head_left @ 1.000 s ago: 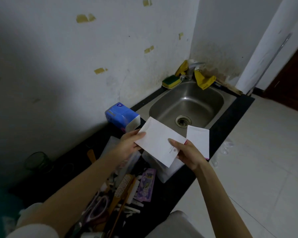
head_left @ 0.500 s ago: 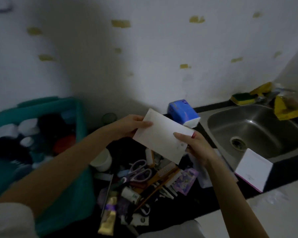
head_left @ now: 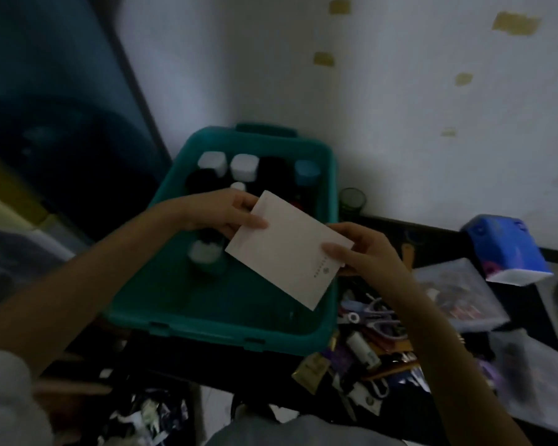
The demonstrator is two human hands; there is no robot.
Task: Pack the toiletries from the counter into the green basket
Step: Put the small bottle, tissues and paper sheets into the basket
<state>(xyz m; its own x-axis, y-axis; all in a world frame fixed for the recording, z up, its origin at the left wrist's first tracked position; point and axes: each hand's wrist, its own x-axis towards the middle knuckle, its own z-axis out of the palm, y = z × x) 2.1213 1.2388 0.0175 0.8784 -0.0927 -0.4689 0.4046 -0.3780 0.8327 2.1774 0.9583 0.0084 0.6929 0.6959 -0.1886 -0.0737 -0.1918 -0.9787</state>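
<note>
A flat white packet (head_left: 287,252) with small print hangs over the green basket (head_left: 161,320). My left hand (head_left: 223,210) pinches its upper left corner. Its right edge is pinched by my right hand (head_left: 364,249). Inside the basket stand several bottles with white caps (head_left: 244,165), black bodies and one blue cap (head_left: 306,170), mostly along the far side. The near half of the basket floor shows bare. Loose toiletries (head_left: 368,342) lie piled on the dark counter to the right of the basket: scissors, small tubes, sachets.
A blue tissue pack (head_left: 503,246) sits by the wall at the right. A clear plastic pouch (head_left: 458,291) lies on the counter beside the pile. A dark glass cup (head_left: 351,201) stands behind the basket. A blue surface fills the far left.
My view has swung left from the sink to the basket. Both hands carried the white packet leftward, and it now hangs over the basket. The second white packet stayed near the sink, out of view.
</note>
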